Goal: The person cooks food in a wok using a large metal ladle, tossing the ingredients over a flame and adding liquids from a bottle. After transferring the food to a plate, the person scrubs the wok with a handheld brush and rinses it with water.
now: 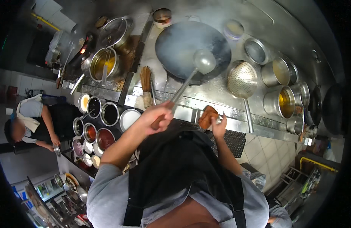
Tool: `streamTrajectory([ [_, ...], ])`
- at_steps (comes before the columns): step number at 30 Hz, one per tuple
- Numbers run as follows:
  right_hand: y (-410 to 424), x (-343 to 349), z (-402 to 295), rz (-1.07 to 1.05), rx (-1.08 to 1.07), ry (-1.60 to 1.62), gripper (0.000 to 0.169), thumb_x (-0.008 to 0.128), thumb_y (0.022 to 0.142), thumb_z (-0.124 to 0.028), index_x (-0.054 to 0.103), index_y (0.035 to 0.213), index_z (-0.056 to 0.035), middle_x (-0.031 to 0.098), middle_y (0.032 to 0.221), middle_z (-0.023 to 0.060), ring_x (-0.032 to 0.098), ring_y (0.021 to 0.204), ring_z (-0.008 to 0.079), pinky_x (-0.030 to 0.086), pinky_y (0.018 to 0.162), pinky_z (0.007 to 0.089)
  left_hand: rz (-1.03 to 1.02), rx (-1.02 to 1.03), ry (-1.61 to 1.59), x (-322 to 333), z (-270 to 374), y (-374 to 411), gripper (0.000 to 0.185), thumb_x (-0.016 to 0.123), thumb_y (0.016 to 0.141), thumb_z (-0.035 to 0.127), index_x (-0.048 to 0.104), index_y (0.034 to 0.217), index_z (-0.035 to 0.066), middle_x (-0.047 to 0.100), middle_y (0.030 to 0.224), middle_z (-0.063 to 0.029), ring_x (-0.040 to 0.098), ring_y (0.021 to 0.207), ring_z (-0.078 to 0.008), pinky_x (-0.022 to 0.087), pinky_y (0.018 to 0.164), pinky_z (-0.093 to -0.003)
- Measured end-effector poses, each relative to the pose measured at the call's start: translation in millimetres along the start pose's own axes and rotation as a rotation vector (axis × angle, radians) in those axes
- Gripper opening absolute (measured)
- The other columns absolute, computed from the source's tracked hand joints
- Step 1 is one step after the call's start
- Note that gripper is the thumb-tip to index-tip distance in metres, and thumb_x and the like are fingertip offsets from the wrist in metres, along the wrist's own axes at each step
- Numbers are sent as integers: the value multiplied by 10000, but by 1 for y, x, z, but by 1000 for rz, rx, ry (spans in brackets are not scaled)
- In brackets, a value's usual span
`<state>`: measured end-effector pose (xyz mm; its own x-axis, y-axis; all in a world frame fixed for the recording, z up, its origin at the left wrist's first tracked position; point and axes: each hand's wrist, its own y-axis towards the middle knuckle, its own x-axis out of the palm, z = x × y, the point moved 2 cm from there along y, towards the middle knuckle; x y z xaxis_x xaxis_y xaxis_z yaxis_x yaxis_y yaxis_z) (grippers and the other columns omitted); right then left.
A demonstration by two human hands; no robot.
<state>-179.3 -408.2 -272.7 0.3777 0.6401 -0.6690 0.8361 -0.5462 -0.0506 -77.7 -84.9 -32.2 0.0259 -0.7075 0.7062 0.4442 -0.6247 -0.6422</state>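
My left hand (158, 118) grips the handle of a long steel ladle (204, 61). The ladle's bowl hangs over the near right part of a large dark wok (175, 54), whose inside is blurred by steam. At the counter's front edge my right hand (219, 126) holds a crumpled reddish-brown cloth (207, 117). A small shiny thing beside those fingers is too unclear to name. Left of the ladle handle lies a bamboo wok brush (146, 82). To the right of the wok rests a perforated steel strainer (242, 79), its handle projecting past the counter edge.
Steel pots, one holding yellow oil (286, 102), stand at the right. Seasoning containers, including one of red sauce (105, 139), crowd the left side. Another oil pot (103, 64) sits at the far left burner. A co-worker (41, 119) stands at the left, hands on a metal bowl.
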Motion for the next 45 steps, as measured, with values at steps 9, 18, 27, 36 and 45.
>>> streamTrajectory([
  [9, -6, 135, -185, -700, -205, 157, 477, 651, 915, -348, 559, 1261, -33, 705, 926, 180, 693, 857, 326, 538, 760, 423, 470, 276, 819, -61, 64, -83, 747, 551, 854, -8, 291, 1548, 83, 530, 697, -22, 474, 435, -108, 405, 416, -249],
  [18, -43, 321, -222, -1150, -13, -38, 839, 676, 807, -537, 383, 1364, 18, 648, 1164, 239, 639, 1077, 371, 504, 933, 437, 520, 645, 877, -32, 61, -37, 768, 531, 845, -25, 277, 1560, 94, 576, 788, -20, 453, 474, -74, 399, 451, -238],
  [27, 34, 33, -171, -1403, 531, 952, 822, 661, 871, -391, 257, 1515, -80, 523, 1386, 215, 583, 1201, 360, 496, 983, 485, 509, 540, 1127, -57, 129, -9, 738, 569, 851, 81, 304, 1540, 60, 595, 788, -51, 496, 492, -115, 450, 462, -287],
  [36, 101, -118, -186, -632, 152, 1004, 837, 640, 734, -91, 321, 1506, -25, 633, 1040, 191, 643, 742, 236, 548, 642, 312, 175, 215, 104, -46, 21, 59, 491, 551, 914, 107, 473, 1399, 129, 540, 799, -1, 493, 530, -99, 361, 403, -268],
  [45, 257, -27, -245, -556, -576, -919, 516, 644, 884, -380, 579, 1360, -192, 685, 1120, 231, 661, 1000, 409, 532, 884, 464, -111, 64, -361, -16, 2, 49, 142, 529, 963, 161, 560, 1101, 156, 522, 765, 19, 469, 529, -91, 366, 430, -272],
])
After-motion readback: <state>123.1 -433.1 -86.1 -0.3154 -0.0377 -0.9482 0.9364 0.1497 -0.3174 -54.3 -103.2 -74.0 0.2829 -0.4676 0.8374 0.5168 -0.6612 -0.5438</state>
